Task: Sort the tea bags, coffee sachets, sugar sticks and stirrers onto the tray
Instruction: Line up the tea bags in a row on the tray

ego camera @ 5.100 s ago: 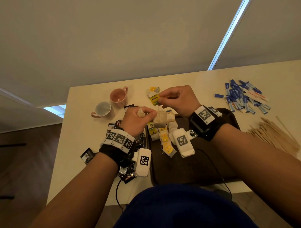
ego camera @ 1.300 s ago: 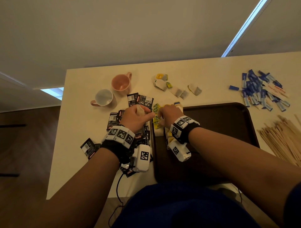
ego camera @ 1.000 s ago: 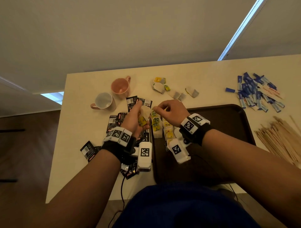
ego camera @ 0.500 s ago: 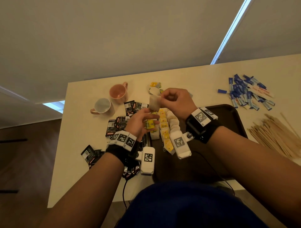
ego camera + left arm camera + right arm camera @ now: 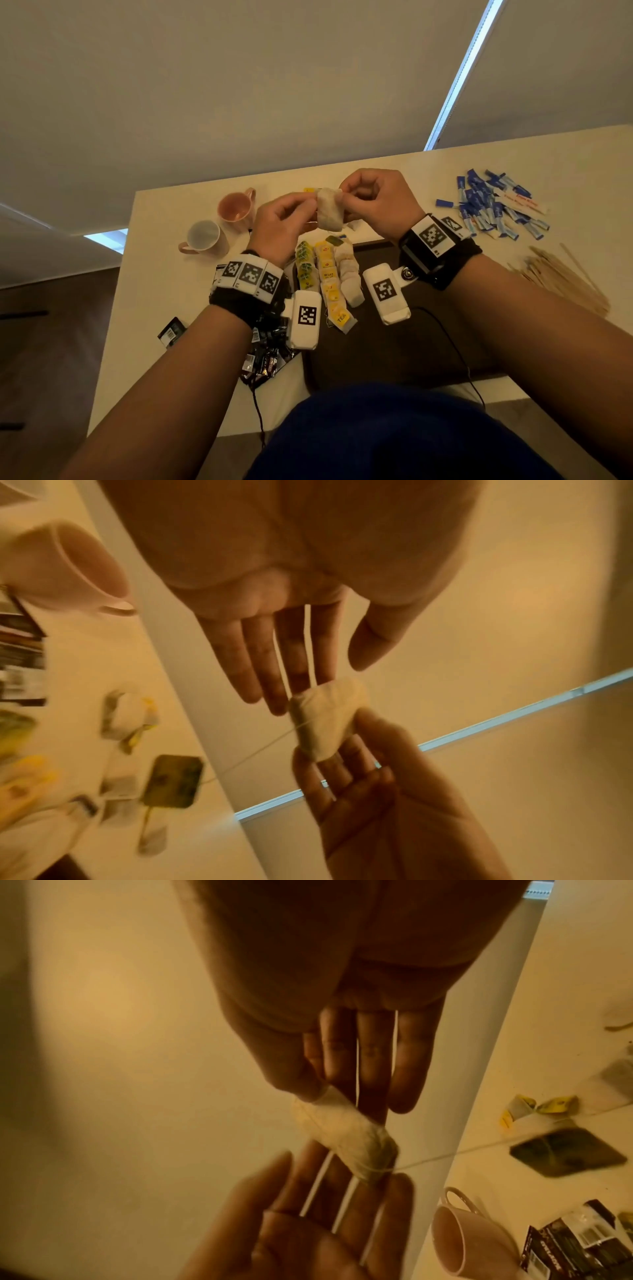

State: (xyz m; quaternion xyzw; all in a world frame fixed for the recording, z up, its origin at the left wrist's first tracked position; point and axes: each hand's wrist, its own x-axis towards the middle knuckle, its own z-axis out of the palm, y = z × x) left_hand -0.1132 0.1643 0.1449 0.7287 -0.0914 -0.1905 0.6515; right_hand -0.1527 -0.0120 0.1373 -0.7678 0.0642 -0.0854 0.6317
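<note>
Pale ceramic first: white mug (image 5: 203,236) and pink mug (image 5: 237,207) at the far left of the surface (image 5: 164,219), black coffee sachets (image 5: 263,359) spilling near the left wrist. Left hand (image 5: 281,226) is lifted over the surface, fingers mostly straight in its wrist view, tips touching one end of a raised tea bag (image 5: 329,209); whether the thumb pinches, cannot tell. Right hand (image 5: 380,202) pinches the bag's other end, thumb against fingers. A thin string (image 5: 260,748) runs down to a dark tag (image 5: 173,780) dangling below. Under the hands, rows of tea bags (image 5: 329,277) already lie at the left end of the dark tray (image 5: 428,342). Further right, blue sugar sticks (image 5: 493,209) and wooden stirrers (image 5: 561,277) sit on the surface, off the tray.

Risks, judged: the loose string or tag could snag the laid rows and drag them crooked; a light two-ended hold could let the bag drop.

Hidden: forearms and wrist units cover much of the tray; both wrist views are blurred; the stirrers are cut off at the right edge.
</note>
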